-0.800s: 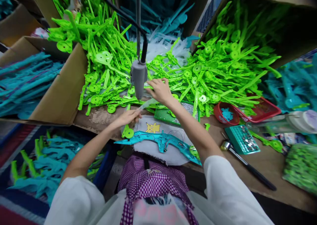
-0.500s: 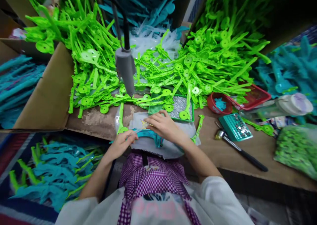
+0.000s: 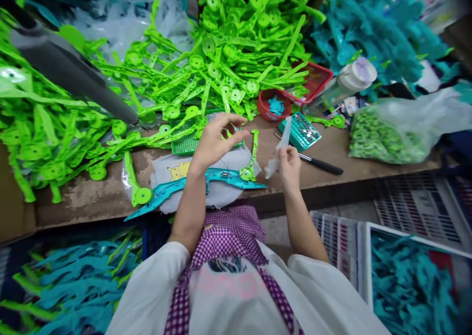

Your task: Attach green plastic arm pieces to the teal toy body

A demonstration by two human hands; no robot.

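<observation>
Right hand (image 3: 289,162) pinches clear plastic piece (image 3: 280,146); left hand (image 3: 216,141) open, fingers curled, above teal part (image 3: 217,177).

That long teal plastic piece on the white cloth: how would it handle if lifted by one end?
The teal plastic piece is long, thin and hollow-looking, so it is probably light and may flex a little. Its left tip overhangs the table edge, so a nudge could tip it off. The white cloth beneath may slide with it.
</observation>
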